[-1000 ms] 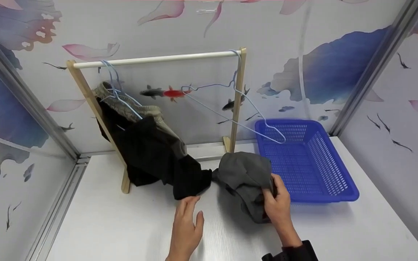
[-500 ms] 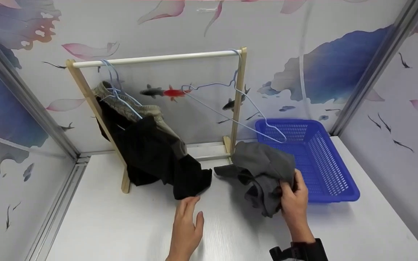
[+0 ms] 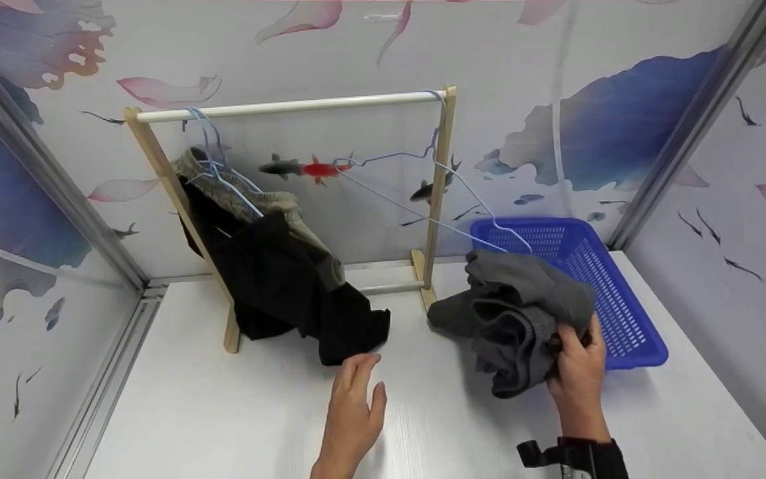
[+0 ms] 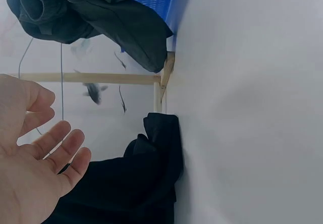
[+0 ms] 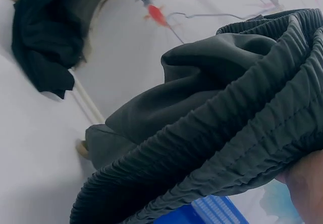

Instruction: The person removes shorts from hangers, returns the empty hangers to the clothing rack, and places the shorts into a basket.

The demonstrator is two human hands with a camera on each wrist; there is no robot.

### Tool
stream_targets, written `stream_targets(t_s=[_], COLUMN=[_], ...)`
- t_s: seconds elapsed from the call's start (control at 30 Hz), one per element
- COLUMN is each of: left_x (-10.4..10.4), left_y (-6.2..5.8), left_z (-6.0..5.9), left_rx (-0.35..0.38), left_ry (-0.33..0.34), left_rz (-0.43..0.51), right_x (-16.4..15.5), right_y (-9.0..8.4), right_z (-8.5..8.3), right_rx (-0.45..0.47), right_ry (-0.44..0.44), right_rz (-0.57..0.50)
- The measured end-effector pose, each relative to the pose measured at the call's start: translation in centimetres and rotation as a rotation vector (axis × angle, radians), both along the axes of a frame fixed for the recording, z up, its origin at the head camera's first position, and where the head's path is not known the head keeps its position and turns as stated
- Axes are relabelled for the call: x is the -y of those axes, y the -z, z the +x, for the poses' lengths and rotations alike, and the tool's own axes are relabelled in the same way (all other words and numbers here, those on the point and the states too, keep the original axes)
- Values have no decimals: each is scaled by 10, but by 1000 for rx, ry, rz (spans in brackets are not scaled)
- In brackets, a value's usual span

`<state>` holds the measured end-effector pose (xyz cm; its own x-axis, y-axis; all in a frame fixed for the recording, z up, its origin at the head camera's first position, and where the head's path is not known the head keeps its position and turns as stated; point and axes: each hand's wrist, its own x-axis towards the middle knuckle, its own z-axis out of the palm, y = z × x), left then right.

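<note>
The place looks like a small built booth, its sides closed in by glossy white wall panels (image 3: 483, 46) printed with blue leaf shapes, pink petals and little fish, and joined at the corners by silvery grooved metal posts (image 3: 692, 130). A white, faintly wood-grained counter (image 3: 276, 412) spans the space between the panels, and on it stand household laundry furnishings: a low clothes rack of pale wood with a white rod (image 3: 316, 104) and a blue perforated plastic basket (image 3: 612, 298).

Bright, diffuse light, glare on the white table (image 3: 423, 426), soft shadows; wrist views cooler (slightly hazy)
</note>
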<state>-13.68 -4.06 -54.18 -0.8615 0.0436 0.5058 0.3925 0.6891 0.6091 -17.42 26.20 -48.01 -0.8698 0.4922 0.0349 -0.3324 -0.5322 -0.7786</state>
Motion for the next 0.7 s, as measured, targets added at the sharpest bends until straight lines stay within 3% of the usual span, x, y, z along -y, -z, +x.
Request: stream_targets(t_s=[0.3, 0.7], left_x=[-9, -13], left_y=[-9, -8], left_z=[-7, -7], left_rx=[-32, -55], left_ry=[56, 68], left_rz=[-36, -53], right_x=[-19, -35], right_y=[-8, -23], right_z=[4, 2], right_rx=[-20, -129], right_ry=[-33, -56], right_rz=[-147, -454])
